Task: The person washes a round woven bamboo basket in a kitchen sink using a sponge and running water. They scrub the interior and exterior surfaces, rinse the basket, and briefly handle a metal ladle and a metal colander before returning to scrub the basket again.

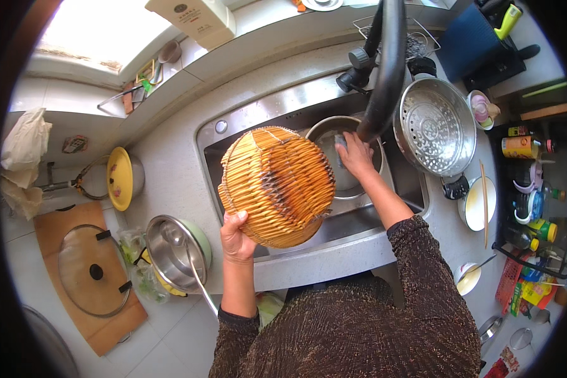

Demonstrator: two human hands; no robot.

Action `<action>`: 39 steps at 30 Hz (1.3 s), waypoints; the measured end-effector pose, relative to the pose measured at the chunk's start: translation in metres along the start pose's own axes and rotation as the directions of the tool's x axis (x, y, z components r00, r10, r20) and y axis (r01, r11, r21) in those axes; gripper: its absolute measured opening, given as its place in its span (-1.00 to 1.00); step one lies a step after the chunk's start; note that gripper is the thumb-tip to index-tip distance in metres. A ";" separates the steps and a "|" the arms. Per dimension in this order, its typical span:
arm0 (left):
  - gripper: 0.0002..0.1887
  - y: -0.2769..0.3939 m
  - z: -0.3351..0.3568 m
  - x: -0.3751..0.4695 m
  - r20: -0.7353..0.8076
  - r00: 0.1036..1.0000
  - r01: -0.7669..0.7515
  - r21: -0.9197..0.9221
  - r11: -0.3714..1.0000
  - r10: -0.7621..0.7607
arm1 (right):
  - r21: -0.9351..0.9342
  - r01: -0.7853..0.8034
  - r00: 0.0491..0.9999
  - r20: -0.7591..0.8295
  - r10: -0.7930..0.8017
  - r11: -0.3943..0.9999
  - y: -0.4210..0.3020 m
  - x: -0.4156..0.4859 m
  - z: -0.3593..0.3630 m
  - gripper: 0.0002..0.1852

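Observation:
My left hand (237,240) grips the rim of a round wicker basket (283,189), thumb on the outside. The basket is tilted over the left part of the steel sink (321,257), its woven outside facing up, with dark stains across the weave. My right hand (357,155) reaches into a round metal pot (352,194) standing in the sink. Its fingers are on a small grey-blue cloth or pad (341,150); the fingertips are partly hidden. Liquid appears to be in the pot. Above the right hand hangs the black faucet (383,90), its spout end close to the fingers.
A perforated steamer pot (434,125) stands right of the sink, beside a white bowl (477,205) with chopsticks across it. Left are a steel bowl (170,245) with a ladle, a yellow lid (119,178) and a glass lid (94,271) on a board. A knife block (472,45) stands back right.

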State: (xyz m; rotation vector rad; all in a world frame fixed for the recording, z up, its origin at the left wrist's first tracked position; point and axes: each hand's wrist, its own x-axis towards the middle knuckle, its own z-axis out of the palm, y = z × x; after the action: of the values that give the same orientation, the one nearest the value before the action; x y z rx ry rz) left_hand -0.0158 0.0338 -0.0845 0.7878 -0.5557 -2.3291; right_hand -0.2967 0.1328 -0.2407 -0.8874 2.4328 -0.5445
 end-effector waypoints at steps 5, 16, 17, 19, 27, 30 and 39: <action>-0.40 -0.023 -0.012 0.015 -0.028 0.998 0.052 -0.083 0.995 -0.054 | -0.405 0.073 0.889 0.441 0.125 0.911 0.030 -0.006 0.067 -0.22; -0.52 -0.031 -0.032 0.027 -0.074 0.991 0.099 -0.159 0.982 -0.112 | 0.414 0.206 0.978 -0.077 -0.192 0.887 -0.030 -0.035 -0.061 -0.56; -0.53 -0.034 -0.031 0.029 -0.080 0.989 0.113 -0.166 0.980 -0.128 | 0.471 0.321 0.947 -0.175 -0.270 0.822 -0.051 -0.058 -0.076 -0.52; -0.54 -0.038 -0.028 0.033 -0.087 0.984 0.141 -0.175 0.974 -0.158 | 0.465 0.464 0.882 -0.168 -0.440 0.754 -0.095 -0.099 -0.092 -0.48; -0.56 -0.043 -0.034 0.031 -0.141 0.979 0.132 -0.095 0.987 -0.144 | 0.017 0.610 0.789 -0.104 -0.605 0.793 -0.112 -0.064 -0.024 -0.57; -0.55 -0.042 -0.035 0.027 -0.135 0.982 0.123 -0.092 0.988 -0.135 | 0.276 0.152 0.984 0.047 -0.172 0.949 -0.055 -0.015 -0.018 -0.62; -0.56 -0.038 -0.027 0.035 -0.155 0.979 0.127 -0.056 0.990 -0.134 | -0.114 0.129 0.973 -0.177 -0.148 0.985 0.092 0.025 0.095 -0.69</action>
State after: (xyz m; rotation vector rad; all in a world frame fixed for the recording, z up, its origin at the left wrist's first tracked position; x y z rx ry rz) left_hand -0.0365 0.0333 -0.1391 1.0044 -0.3910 -2.3615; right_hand -0.3039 0.1628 -0.3721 -1.1005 2.5984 -0.5802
